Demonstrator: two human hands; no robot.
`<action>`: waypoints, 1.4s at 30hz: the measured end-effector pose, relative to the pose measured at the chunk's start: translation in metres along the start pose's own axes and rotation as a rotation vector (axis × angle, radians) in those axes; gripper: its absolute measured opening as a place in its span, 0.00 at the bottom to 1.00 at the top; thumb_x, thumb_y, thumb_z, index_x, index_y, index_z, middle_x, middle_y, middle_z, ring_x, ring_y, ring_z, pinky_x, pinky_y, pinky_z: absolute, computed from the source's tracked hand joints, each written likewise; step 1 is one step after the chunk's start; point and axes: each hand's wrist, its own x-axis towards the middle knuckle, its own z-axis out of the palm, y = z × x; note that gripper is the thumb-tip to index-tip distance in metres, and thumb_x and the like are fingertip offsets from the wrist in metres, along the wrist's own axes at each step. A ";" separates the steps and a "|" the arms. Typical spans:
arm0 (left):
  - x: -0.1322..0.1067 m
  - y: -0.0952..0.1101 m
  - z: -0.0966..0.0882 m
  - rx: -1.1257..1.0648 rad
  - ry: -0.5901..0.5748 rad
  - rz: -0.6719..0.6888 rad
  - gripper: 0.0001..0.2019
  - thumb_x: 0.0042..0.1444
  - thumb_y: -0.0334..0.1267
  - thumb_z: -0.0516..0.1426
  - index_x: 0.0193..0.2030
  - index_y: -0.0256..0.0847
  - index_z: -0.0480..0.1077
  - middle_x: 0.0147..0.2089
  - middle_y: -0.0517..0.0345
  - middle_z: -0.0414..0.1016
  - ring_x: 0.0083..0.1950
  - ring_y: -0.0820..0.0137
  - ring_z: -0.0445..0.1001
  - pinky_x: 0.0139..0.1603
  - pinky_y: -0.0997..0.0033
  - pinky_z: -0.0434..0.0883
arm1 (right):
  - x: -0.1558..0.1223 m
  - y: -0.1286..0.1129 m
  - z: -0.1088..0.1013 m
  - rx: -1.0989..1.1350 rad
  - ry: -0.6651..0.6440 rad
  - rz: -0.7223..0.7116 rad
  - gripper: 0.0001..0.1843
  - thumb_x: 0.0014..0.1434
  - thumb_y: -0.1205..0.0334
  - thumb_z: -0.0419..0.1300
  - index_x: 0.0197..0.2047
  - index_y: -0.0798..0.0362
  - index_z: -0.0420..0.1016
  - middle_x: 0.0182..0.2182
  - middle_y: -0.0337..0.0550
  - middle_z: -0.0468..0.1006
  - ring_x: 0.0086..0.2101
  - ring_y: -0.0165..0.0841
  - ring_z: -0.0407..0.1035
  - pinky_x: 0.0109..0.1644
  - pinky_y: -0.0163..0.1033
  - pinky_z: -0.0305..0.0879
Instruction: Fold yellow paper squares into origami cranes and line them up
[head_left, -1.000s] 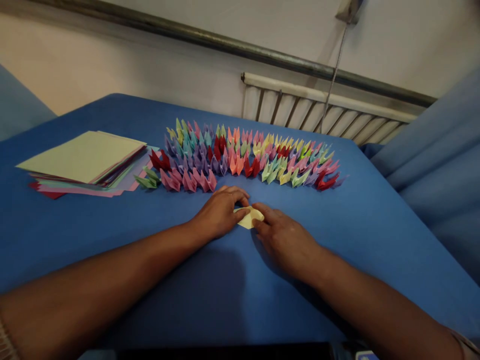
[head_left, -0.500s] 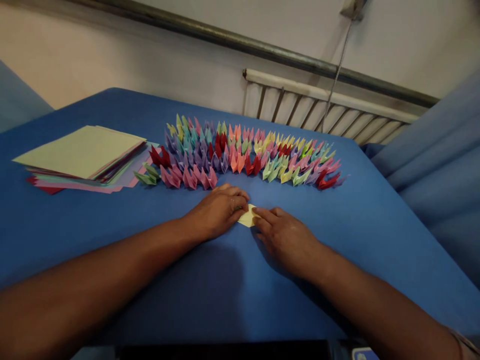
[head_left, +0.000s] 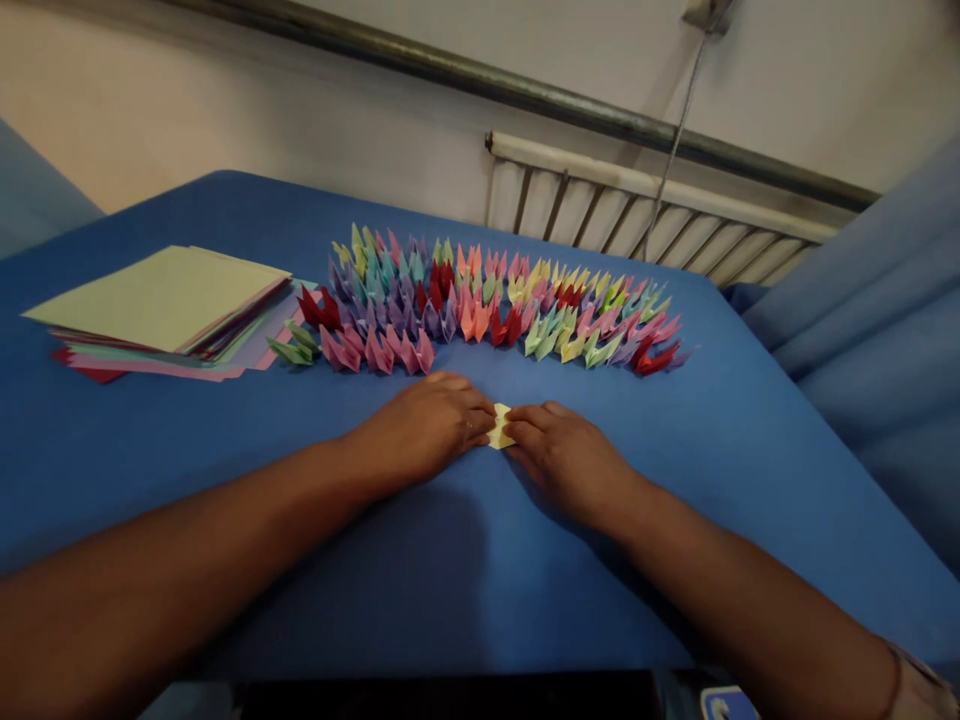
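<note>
In the head view, the left hand (head_left: 431, 428) and right hand (head_left: 566, 455) hold opposite ends of a small folded yellow paper (head_left: 499, 427) in narrow grips, low over the blue tabletop (head_left: 570, 620). Colourful paper cranes (head_left: 475, 322) stand beyond, a paper stack (head_left: 165, 295) to their left.

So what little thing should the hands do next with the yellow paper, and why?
I'd probably press outward along the yellow paper, to sharpen any crease: the left hand and right hand cover its opposite sides, leaving its middle showing.
</note>
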 end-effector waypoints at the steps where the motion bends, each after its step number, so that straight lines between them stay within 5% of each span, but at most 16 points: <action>1: 0.000 0.000 0.000 0.020 -0.012 0.005 0.12 0.66 0.37 0.51 0.44 0.41 0.76 0.47 0.55 0.79 0.46 0.63 0.71 0.50 0.61 0.62 | 0.002 0.002 0.000 0.025 0.005 0.004 0.13 0.67 0.63 0.52 0.47 0.57 0.76 0.46 0.50 0.77 0.44 0.38 0.68 0.49 0.44 0.65; 13: 0.004 0.002 0.007 -0.234 0.071 -0.207 0.09 0.61 0.35 0.52 0.37 0.40 0.74 0.36 0.56 0.76 0.40 0.67 0.72 0.47 0.65 0.65 | 0.012 0.013 0.012 0.165 0.126 0.052 0.12 0.68 0.65 0.50 0.39 0.53 0.74 0.36 0.45 0.76 0.39 0.35 0.67 0.46 0.41 0.62; 23: 0.009 0.005 0.012 -0.201 0.126 -0.391 0.06 0.56 0.32 0.53 0.34 0.42 0.71 0.33 0.59 0.74 0.37 0.66 0.69 0.40 0.66 0.64 | 0.019 0.017 0.027 0.318 0.224 0.212 0.06 0.64 0.64 0.53 0.37 0.52 0.71 0.34 0.43 0.73 0.37 0.34 0.68 0.42 0.39 0.63; 33: 0.005 0.002 0.010 -0.020 0.063 -0.360 0.07 0.60 0.36 0.54 0.39 0.41 0.73 0.38 0.55 0.75 0.41 0.63 0.71 0.43 0.63 0.65 | 0.019 0.013 0.021 0.212 0.204 0.363 0.06 0.62 0.59 0.59 0.41 0.51 0.73 0.35 0.44 0.76 0.38 0.37 0.69 0.41 0.41 0.62; 37: 0.007 0.001 0.014 -0.015 0.079 -0.363 0.09 0.61 0.42 0.55 0.38 0.41 0.73 0.37 0.55 0.74 0.41 0.63 0.71 0.44 0.62 0.65 | 0.022 0.010 0.016 0.252 0.153 0.457 0.12 0.59 0.54 0.63 0.42 0.51 0.72 0.31 0.41 0.77 0.32 0.34 0.70 0.34 0.39 0.59; 42: 0.010 -0.001 0.019 -0.062 0.105 -0.323 0.07 0.60 0.38 0.56 0.43 0.40 0.72 0.42 0.54 0.74 0.45 0.63 0.70 0.48 0.62 0.65 | 0.025 0.007 0.012 0.307 0.094 0.528 0.09 0.56 0.55 0.65 0.38 0.50 0.73 0.26 0.37 0.76 0.25 0.31 0.66 0.28 0.37 0.52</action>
